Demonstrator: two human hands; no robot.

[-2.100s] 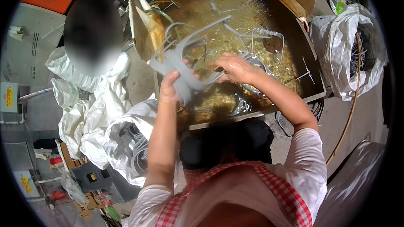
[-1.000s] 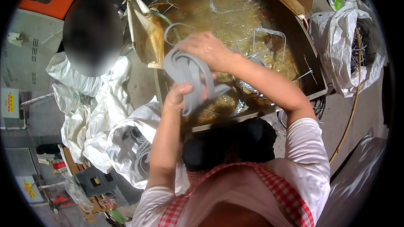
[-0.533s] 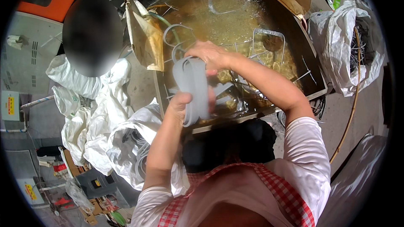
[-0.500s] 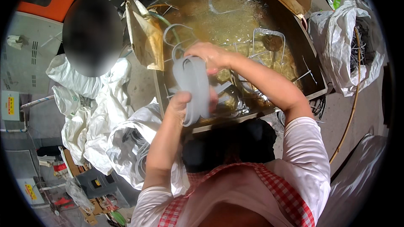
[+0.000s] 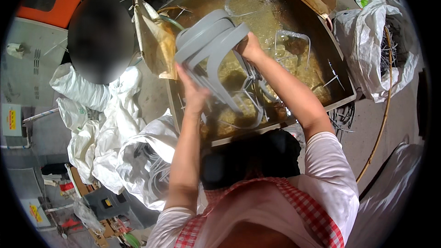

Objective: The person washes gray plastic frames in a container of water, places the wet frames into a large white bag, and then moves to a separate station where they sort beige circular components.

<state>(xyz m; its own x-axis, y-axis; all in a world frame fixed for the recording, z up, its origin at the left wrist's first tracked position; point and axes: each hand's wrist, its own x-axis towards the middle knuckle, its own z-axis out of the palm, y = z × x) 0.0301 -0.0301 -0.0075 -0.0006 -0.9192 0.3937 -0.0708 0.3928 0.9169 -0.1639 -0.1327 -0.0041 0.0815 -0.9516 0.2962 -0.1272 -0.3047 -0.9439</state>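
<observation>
A stack of grey curved plastic strips (image 5: 202, 41), bent like hoops, is held up over a metal water tank (image 5: 337, 105). My left hand (image 5: 195, 93) closes on the near left side of the stack, its thumb along the outer edge. On the far right side, my right hand (image 5: 250, 48) grips the same strips, its fingertips partly hidden behind them. More pieces lie in the yellowish water: a U-shaped strip (image 5: 294, 33) at the right and a curved strip (image 5: 228, 5) toward the back. Thin grey stems show under the stack.
At the left, an open white sack (image 5: 131, 149) holds similar grey strips, beside other white bags (image 5: 108, 131). Another white sack (image 5: 356, 48) with thin grey scraps stands right of the tank, a long stick (image 5: 383, 124) leaning on it. Brown sheets (image 5: 158, 36) hang at the tank's back corners.
The stack has turned and tipped outward, its broad curved ends now facing up and away. My right hand has moved right and slightly nearer; my left hand has shifted slightly farther away.
</observation>
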